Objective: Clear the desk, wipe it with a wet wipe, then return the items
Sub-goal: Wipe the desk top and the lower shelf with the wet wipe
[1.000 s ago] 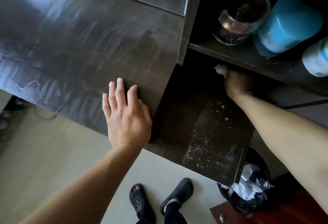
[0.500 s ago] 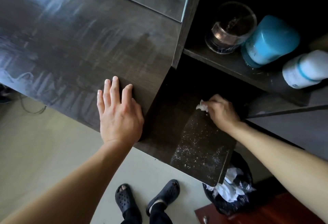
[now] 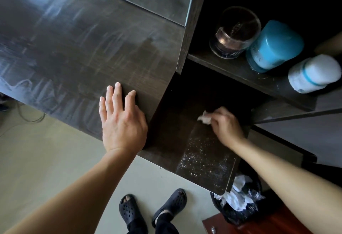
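Dark desk [image 3: 88,52] streaked | left hand [image 3: 122,122] flat on its edge, fingers loosely spread, unmoved | right hand [image 3: 228,124] pinching wipe [image 3: 204,118], drawn forward from back of lower shelf [image 3: 172,122] | specks [image 3: 203,162] ahead, wiping unfinished

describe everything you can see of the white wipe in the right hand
The small crumpled white wet wipe is bunched into a wrinkled wad that looks like soft tissue. Only its left end shows; the rest is hidden in the grip of the right hand, whose curled fingers pinch it. It appears to press on the dark brown wooden lower shelf, just beyond a patch of pale specks. Whether it is damp cannot be told.
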Motion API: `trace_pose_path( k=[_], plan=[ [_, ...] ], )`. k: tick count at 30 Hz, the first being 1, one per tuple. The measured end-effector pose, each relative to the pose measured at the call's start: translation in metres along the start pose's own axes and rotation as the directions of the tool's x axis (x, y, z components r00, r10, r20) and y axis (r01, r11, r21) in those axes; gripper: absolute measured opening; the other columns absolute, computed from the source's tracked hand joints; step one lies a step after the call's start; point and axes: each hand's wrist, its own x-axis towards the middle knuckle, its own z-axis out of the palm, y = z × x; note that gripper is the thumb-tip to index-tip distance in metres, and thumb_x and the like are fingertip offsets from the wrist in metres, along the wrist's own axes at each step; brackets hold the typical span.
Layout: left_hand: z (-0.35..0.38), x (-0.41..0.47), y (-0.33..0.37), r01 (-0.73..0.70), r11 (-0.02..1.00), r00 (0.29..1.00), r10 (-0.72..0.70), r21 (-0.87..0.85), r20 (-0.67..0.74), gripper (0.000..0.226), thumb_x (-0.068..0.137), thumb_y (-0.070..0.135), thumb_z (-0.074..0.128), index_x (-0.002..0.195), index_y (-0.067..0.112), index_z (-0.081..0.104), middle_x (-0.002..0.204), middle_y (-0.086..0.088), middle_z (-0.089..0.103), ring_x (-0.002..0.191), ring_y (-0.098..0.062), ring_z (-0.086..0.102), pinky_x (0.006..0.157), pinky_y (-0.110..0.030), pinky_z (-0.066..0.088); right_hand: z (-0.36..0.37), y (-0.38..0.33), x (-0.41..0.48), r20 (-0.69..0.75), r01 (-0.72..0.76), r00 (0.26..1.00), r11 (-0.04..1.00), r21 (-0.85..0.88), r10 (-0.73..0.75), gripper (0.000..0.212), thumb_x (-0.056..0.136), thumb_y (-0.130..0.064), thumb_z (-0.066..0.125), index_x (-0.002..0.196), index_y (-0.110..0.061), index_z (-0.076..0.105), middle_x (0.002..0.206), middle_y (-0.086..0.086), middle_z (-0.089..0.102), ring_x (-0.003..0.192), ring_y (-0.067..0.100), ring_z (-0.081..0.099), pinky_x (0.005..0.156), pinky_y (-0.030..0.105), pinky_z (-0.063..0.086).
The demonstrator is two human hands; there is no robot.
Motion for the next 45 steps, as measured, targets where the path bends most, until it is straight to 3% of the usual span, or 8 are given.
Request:
trace_pose_path(
  k=[4, 12, 18, 20, 27, 32, 40, 45],
  plan=[
    [0.002, -0.001, -0.002, -0.01, 1.0, 1.0, 0.01, -0.003, -0.018, 0.038, 0.092, 0.018, 0.037, 0.124, 0.003, 0.052, 0.145, -0.024, 0.037, 0.139, -0.04, 0.026, 0.117, -0.052, 0.015, 0.002, 0.025, 0.049, -0.191, -0.264, 0.95, 0.961, -0.076, 0.246, 0.023, 0.089, -0.008, 0.052, 0.105, -0.009, 0.068, 0.107, 0.017, 0.06, 0.099, 0.032, 0.058, 0.083, 0.032, 0.045],
    [0.0, -0.001, 0.0, 0.004, 1.0, 1.0, -0.004, -0.012, 0.01, 0.038, 0.093, 0.017, 0.037, 0.126, 0.003, 0.051, 0.147, -0.024, 0.034, 0.141, -0.039, 0.023, 0.117, -0.051, 0.013, 0.033, -0.039, -0.055, 0.174, 0.177, 0.97, 0.984, -0.01, -0.172, 0.028, 0.087, -0.01, 0.059, 0.102, -0.032, 0.069, 0.084, 0.004, 0.055, 0.075, 0.027, 0.055, 0.059, 0.032, 0.049],
    [0.003, -0.001, -0.002, 0.006, 1.0, 1.0, -0.006, -0.013, 0.001, 0.037, 0.092, 0.015, 0.038, 0.125, 0.005, 0.051, 0.147, -0.023, 0.034, 0.141, -0.038, 0.023, 0.117, -0.05, 0.013, 0.024, -0.005, 0.014, -0.095, -0.165, 0.984, 0.97, -0.179, 0.149, 0.036, 0.085, 0.002, 0.053, 0.115, -0.013, 0.066, 0.101, 0.018, 0.055, 0.09, 0.039, 0.054, 0.07, 0.041, 0.05],
    [0.001, -0.001, 0.0, 0.009, 1.0, 1.0, -0.009, -0.015, 0.013, 0.037, 0.093, 0.016, 0.038, 0.126, 0.005, 0.05, 0.148, -0.022, 0.033, 0.142, -0.038, 0.022, 0.118, -0.05, 0.011, 0.041, -0.016, -0.01, -0.103, -0.08, 0.993, 0.971, -0.227, 0.058, 0.043, 0.08, 0.006, 0.057, 0.115, -0.018, 0.066, 0.094, 0.015, 0.054, 0.082, 0.038, 0.053, 0.066, 0.042, 0.049],
    [0.0, -0.001, -0.001, 0.009, 1.0, 1.0, -0.008, -0.027, 0.027, 0.038, 0.093, 0.016, 0.037, 0.126, 0.005, 0.049, 0.149, -0.022, 0.032, 0.142, -0.037, 0.02, 0.118, -0.051, 0.012, 0.052, -0.082, -0.123, 0.246, 0.11, 0.963, 0.994, 0.02, -0.112, 0.016, 0.091, -0.033, 0.049, 0.093, -0.028, 0.064, 0.083, -0.005, 0.047, 0.072, 0.018, 0.054, 0.053, 0.023, 0.031],
    [0.001, -0.001, -0.002, 0.009, 1.0, 1.0, -0.008, -0.022, 0.026, 0.037, 0.093, 0.015, 0.038, 0.127, 0.006, 0.049, 0.15, -0.021, 0.031, 0.143, -0.036, 0.019, 0.118, -0.048, 0.009, 0.055, -0.056, -0.067, -0.05, -0.039, 0.998, 0.996, -0.078, 0.035, 0.027, 0.088, -0.016, 0.048, 0.1, -0.026, 0.071, 0.082, 0.009, 0.056, 0.075, 0.031, 0.054, 0.055, 0.036, 0.049],
    [0.001, 0.0, -0.002, 0.006, 0.999, 1.0, -0.005, -0.035, 0.024, 0.037, 0.09, 0.015, 0.039, 0.125, 0.007, 0.05, 0.149, -0.021, 0.032, 0.142, -0.037, 0.021, 0.118, -0.049, 0.01, 0.081, -0.097, -0.168, 0.337, 0.097, 0.932, 0.988, 0.117, -0.131, 0.02, 0.081, -0.018, 0.067, 0.091, -0.034, 0.061, 0.081, -0.009, 0.043, 0.077, 0.009, 0.047, 0.051, 0.024, 0.038],
    [0.001, 0.0, -0.002, 0.009, 0.999, 1.0, -0.009, -0.036, 0.021, 0.036, 0.091, 0.014, 0.04, 0.125, 0.005, 0.049, 0.149, -0.022, 0.032, 0.141, -0.038, 0.021, 0.118, -0.05, 0.011, 0.019, -0.04, -0.051, -0.085, -0.127, 0.989, 0.991, -0.051, 0.122, 0.032, 0.081, -0.004, 0.055, 0.101, -0.024, 0.069, 0.092, 0.008, 0.057, 0.083, 0.029, 0.053, 0.061, 0.035, 0.046]
  ],
)
